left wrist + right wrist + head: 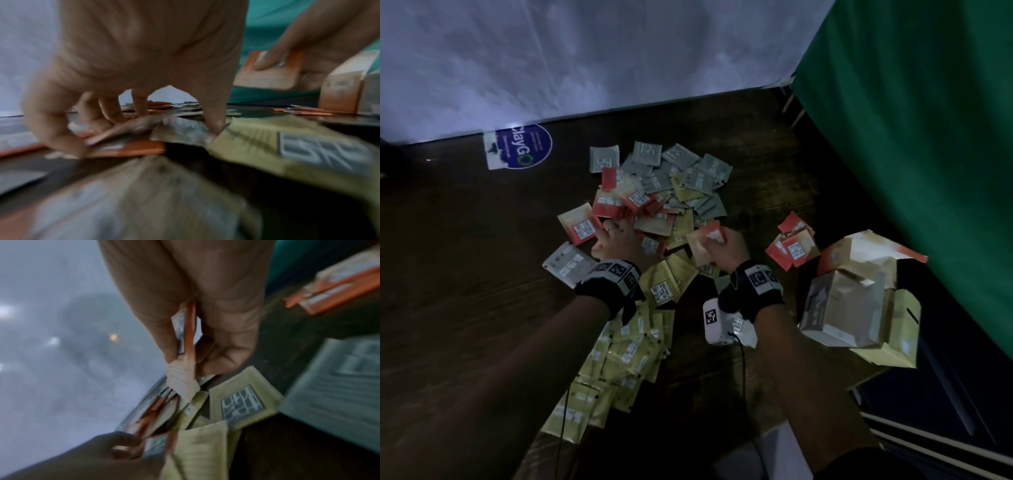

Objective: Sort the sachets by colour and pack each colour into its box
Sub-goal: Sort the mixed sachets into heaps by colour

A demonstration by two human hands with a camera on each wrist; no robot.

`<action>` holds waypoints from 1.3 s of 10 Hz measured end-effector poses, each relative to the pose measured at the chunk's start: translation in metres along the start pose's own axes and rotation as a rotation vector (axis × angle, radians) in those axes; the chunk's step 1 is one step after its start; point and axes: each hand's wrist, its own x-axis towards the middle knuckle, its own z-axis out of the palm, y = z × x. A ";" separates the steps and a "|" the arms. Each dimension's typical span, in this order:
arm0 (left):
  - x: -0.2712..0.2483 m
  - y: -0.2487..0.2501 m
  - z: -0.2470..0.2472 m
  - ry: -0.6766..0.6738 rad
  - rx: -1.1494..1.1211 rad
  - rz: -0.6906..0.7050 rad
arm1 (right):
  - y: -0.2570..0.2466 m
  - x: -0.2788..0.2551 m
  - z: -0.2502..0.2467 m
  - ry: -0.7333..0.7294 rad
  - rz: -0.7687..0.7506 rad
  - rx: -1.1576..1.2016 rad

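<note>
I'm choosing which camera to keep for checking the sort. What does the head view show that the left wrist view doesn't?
Head only: the yellow sachet pile near the person, grey sachets at the far side, the round sticker.
Left wrist only: the left hand's fingers touching an orange sachet on the table.
Both: the right hand holding orange sachets and the boxes.

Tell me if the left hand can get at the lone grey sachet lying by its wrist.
Probably yes. The grey sachet lies uncovered on the table, just left of the left hand. But that hand's fingers are busy on an orange sachet, which it must release first.
</note>
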 end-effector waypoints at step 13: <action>0.078 0.017 -0.036 -0.015 -0.009 0.300 | 0.025 0.035 -0.061 0.510 0.386 -0.482</action>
